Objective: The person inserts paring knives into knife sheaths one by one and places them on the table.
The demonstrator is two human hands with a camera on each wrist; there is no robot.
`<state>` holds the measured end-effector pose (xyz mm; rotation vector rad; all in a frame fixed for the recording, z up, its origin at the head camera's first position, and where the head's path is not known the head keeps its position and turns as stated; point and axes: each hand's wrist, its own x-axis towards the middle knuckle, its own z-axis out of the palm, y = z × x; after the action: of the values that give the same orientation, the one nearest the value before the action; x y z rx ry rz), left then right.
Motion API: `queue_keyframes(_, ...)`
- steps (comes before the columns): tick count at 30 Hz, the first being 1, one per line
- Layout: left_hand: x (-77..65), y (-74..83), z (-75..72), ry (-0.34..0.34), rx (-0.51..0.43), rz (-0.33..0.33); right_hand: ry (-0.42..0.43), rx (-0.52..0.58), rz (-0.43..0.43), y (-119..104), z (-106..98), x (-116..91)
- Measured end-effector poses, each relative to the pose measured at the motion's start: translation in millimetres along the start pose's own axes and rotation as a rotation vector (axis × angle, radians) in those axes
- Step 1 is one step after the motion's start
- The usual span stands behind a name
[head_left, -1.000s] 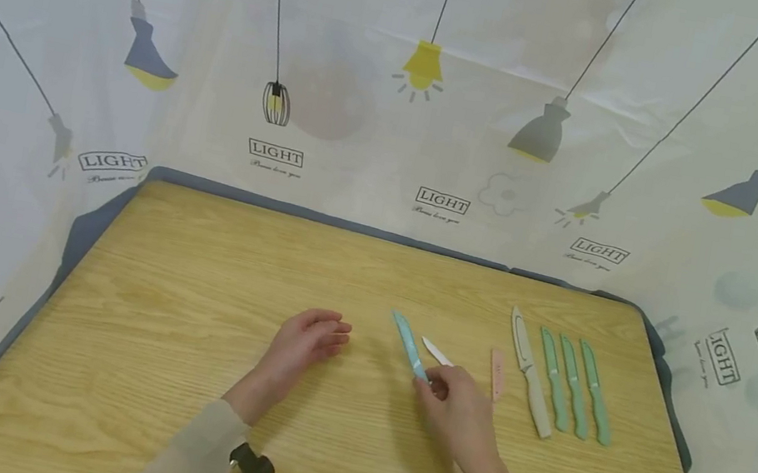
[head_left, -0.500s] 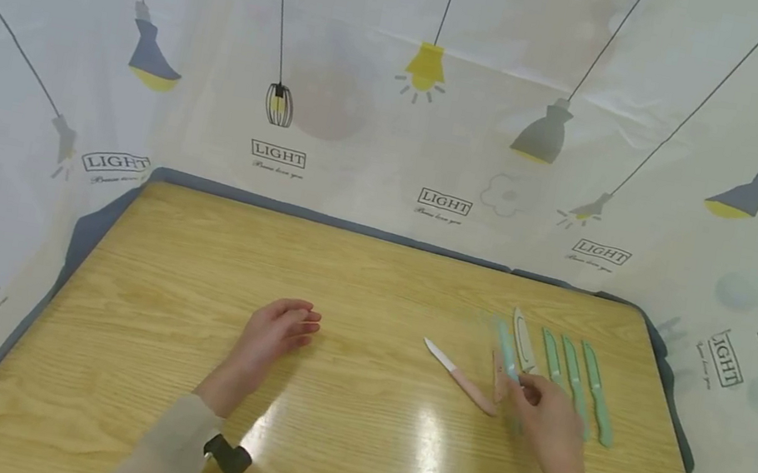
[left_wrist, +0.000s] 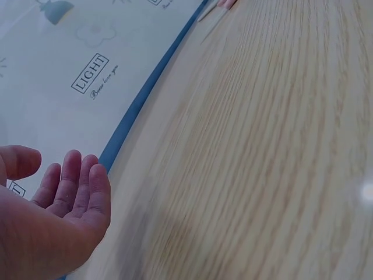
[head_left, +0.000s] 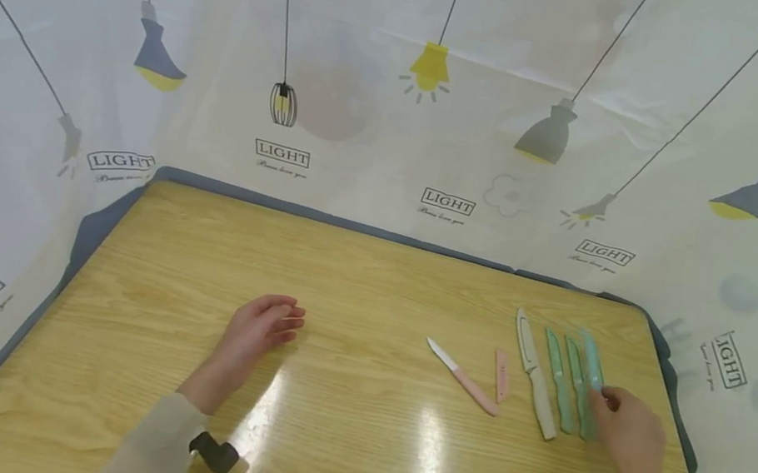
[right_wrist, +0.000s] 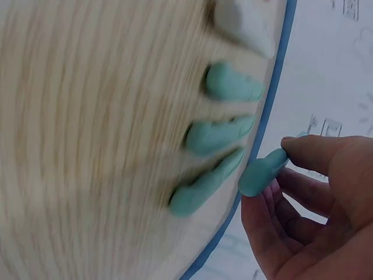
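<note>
My right hand (head_left: pixel 628 441) pinches a light-blue sheathed knife (right_wrist: pixel 262 174) by its handle, between thumb and fingers. In the head view it is over the rightmost of three green sheathed knives, largely covering that one. Two of the green knives, the left one (head_left: pixel 558 378) and the middle one (head_left: pixel 577 386), show just left of the hand; all three handles show in the right wrist view. My left hand (head_left: pixel 255 333) hovers over the table's left half, fingers loosely bent, holding nothing.
Left of the green row lies a cream sheathed knife (head_left: pixel 537 376). Farther left, a pink-handled knife (head_left: pixel 474 390) with a bare white blade lies beside a pink sheath (head_left: pixel 501 375). The wooden table (head_left: pixel 326 447) is bordered at the back by a lamp-printed sheet (head_left: pixel 351 181).
My right hand has carried the light-blue knife rightward, past the pink and cream knives, to the row's right end. My left hand has drifted left. The pink-handled knife is now uncovered.
</note>
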<state>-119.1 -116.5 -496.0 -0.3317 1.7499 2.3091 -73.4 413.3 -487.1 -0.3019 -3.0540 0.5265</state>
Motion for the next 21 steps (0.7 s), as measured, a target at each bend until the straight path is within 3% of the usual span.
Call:
queue_keyframes(11, 0.1, 1.8, -10.3, 0.018, -0.013, -0.015, -0.096, -0.051, 0.107, 50, -5, 15)
queue_keyframes(15, 1.1, 1.1, -12.8, 0.019, -0.008, -0.021, -0.116, -0.063, 0.131, 52, -3, 14)
queue_keyframes(21, 2.4, -1.3, -15.7, 0.020, -0.010, -0.028, -0.075, -0.056, 0.141, 47, -1, 11)
